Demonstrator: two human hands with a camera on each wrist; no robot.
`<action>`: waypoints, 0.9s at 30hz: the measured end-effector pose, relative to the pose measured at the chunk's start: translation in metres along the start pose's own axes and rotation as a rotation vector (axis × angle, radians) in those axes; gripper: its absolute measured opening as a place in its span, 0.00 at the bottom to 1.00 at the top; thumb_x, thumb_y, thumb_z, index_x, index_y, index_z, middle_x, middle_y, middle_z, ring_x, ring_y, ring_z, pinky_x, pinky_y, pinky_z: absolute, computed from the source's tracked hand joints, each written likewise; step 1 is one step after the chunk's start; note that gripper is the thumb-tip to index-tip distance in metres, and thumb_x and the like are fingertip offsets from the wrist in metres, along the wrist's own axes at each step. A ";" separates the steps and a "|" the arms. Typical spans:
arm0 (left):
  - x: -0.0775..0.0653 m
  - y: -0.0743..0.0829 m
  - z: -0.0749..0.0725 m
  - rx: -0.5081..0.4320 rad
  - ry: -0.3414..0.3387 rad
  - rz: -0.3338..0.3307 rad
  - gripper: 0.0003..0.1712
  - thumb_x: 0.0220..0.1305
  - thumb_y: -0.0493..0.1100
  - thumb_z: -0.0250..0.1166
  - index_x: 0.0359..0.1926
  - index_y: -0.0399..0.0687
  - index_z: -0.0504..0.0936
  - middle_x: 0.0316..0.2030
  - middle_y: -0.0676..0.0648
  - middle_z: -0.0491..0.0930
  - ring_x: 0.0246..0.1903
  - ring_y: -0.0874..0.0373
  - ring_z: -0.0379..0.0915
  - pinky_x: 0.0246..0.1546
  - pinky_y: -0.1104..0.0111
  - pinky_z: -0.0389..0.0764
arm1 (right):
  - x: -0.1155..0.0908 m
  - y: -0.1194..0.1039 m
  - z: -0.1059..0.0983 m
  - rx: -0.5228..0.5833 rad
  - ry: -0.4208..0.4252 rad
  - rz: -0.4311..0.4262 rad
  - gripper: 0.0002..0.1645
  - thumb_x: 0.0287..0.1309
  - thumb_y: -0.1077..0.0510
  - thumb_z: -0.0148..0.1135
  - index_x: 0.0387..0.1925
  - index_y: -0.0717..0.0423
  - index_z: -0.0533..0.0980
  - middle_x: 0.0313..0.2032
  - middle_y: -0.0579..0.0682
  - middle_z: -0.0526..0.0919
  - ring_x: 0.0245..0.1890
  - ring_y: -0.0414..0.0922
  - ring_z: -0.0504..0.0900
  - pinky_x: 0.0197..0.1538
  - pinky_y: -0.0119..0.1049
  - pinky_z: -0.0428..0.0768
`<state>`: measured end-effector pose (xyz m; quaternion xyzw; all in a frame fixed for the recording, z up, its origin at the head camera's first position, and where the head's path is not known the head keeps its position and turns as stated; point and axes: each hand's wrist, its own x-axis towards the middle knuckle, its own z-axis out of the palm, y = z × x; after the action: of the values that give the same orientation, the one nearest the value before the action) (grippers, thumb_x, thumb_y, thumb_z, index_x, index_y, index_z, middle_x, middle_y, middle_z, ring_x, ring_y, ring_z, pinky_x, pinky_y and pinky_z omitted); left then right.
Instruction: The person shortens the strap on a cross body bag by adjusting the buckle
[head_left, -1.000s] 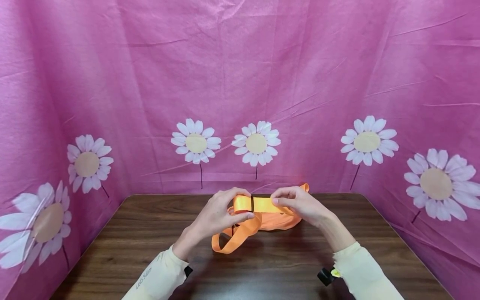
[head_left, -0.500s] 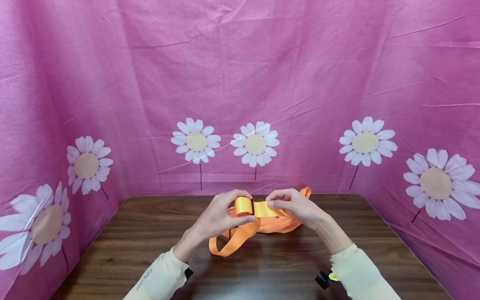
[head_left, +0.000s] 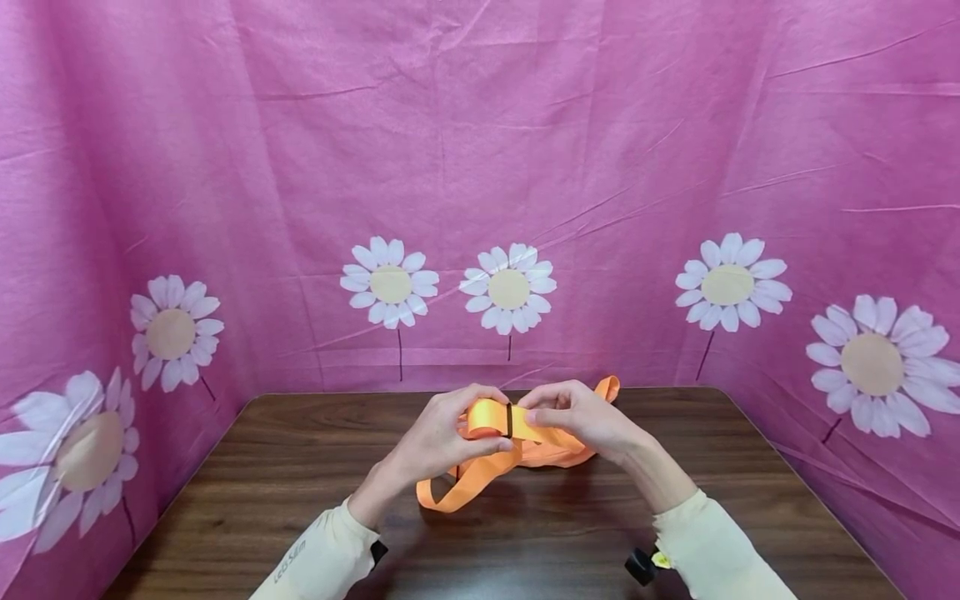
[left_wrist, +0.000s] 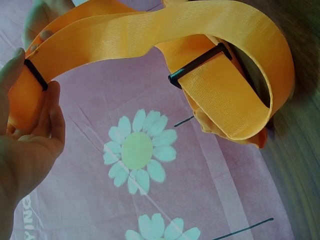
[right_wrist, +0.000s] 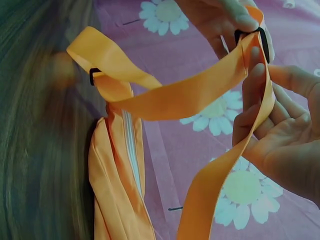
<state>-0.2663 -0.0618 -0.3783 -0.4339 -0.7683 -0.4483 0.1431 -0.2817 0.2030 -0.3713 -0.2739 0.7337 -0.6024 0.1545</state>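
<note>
A dark brown wood-grain counter (head_left: 517,550) with rounded back corners stands against a pink fabric curtain (head_left: 450,150), creased in places and wrapping around the back and both sides. Large white daisies (head_left: 508,289) with cream centres and thin dark stems are printed across its lower part. Both forearms reach in from the front in pale cream sleeves (head_left: 322,550), the left one carrying dark lettering, and a small black device (head_left: 640,567) shows at the right cuff. Over the back half of the counter, the left hand (head_left: 442,429) has its thumb and fingers curved around a flat orange webbing strap (left_wrist: 105,40), gripping it at a narrow black slide buckle (head_left: 509,421), with a short loop of strap within the grasp. The right hand (head_left: 588,417) pinches the same strap between thumb and fingers, just beside the buckle. Behind and below the hands is an orange fabric bag (right_wrist: 120,190) with a white zipper (right_wrist: 131,150). Another loop of the strap hangs lower, towards the person, and a second black slide buckle (left_wrist: 200,64) sits on the webbing there.
</note>
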 end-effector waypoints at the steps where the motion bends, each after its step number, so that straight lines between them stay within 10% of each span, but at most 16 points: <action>1: 0.000 0.000 0.001 -0.009 -0.001 -0.005 0.29 0.54 0.49 0.81 0.55 0.55 0.80 0.37 0.58 0.80 0.31 0.61 0.77 0.27 0.64 0.82 | 0.000 0.000 0.001 0.001 0.005 0.002 0.14 0.67 0.55 0.67 0.49 0.59 0.85 0.41 0.60 0.82 0.43 0.51 0.77 0.46 0.44 0.78; 12: -0.001 0.000 0.011 -0.037 -0.015 0.028 0.36 0.53 0.44 0.82 0.59 0.47 0.74 0.45 0.54 0.81 0.34 0.61 0.77 0.30 0.66 0.82 | 0.003 -0.004 0.016 -0.092 0.022 0.041 0.14 0.64 0.49 0.70 0.40 0.56 0.85 0.31 0.57 0.85 0.38 0.49 0.81 0.47 0.44 0.79; 18: 0.001 -0.004 0.011 -0.062 -0.029 -0.119 0.58 0.49 0.53 0.84 0.74 0.56 0.57 0.53 0.54 0.80 0.49 0.61 0.79 0.48 0.59 0.81 | 0.000 -0.007 0.011 -0.024 0.029 0.010 0.13 0.65 0.53 0.69 0.40 0.61 0.83 0.28 0.54 0.82 0.33 0.47 0.78 0.41 0.40 0.77; 22: -0.001 -0.008 0.012 0.044 -0.039 -0.169 0.47 0.48 0.59 0.83 0.66 0.62 0.69 0.46 0.62 0.81 0.48 0.64 0.79 0.49 0.59 0.80 | -0.001 -0.008 0.008 0.038 0.032 0.003 0.12 0.66 0.55 0.67 0.40 0.62 0.82 0.32 0.55 0.82 0.35 0.47 0.78 0.41 0.41 0.78; 27: -0.001 -0.009 0.018 0.140 0.004 -0.014 0.27 0.55 0.58 0.79 0.54 0.62 0.79 0.43 0.65 0.81 0.43 0.68 0.78 0.43 0.61 0.80 | -0.002 -0.011 0.008 0.086 0.009 -0.010 0.12 0.67 0.55 0.66 0.42 0.62 0.81 0.36 0.56 0.83 0.37 0.49 0.79 0.44 0.43 0.79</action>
<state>-0.2700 -0.0496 -0.3936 -0.4164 -0.8005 -0.3955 0.1716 -0.2734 0.1968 -0.3626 -0.2677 0.7066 -0.6352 0.1599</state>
